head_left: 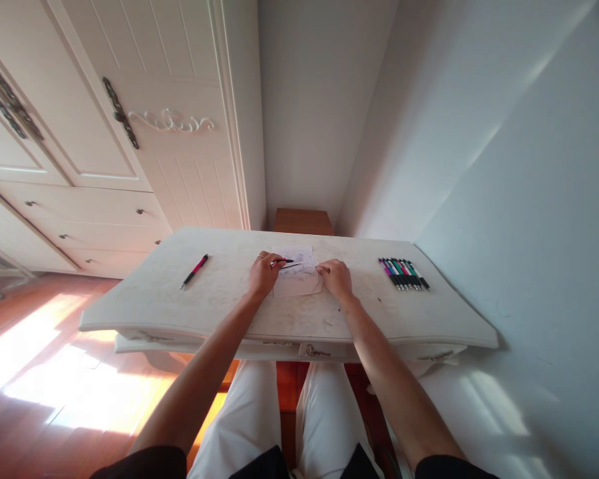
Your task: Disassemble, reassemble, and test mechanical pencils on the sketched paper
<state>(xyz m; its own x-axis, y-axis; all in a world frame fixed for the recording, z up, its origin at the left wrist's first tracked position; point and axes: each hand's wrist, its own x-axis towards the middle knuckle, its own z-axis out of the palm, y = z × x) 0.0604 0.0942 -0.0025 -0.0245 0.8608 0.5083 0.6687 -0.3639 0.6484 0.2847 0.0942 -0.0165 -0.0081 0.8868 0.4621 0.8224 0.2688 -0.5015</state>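
Note:
In the middle of the white desk lies a sheet of paper (294,286), its upper part covered in dense dark scribbles. My left hand (263,274) is closed at the paper's left edge, pinching a pink-and-black pen (283,260). A thin dark rod (290,266) shows just below that pen, near the same fingertips; whether it is held or lying down is unclear. At the paper's right edge, the fingertips of my right hand (335,276) are pinched together around something too small to name. Both hands rest low over the desk.
A red-and-black pen (194,271) lies alone on the desk's left side. Several pens in different colours (404,274) lie side by side at the right. The desk (229,299) meets a wall on the right; a white wardrobe (194,133) and brown box (303,221) stand beyond.

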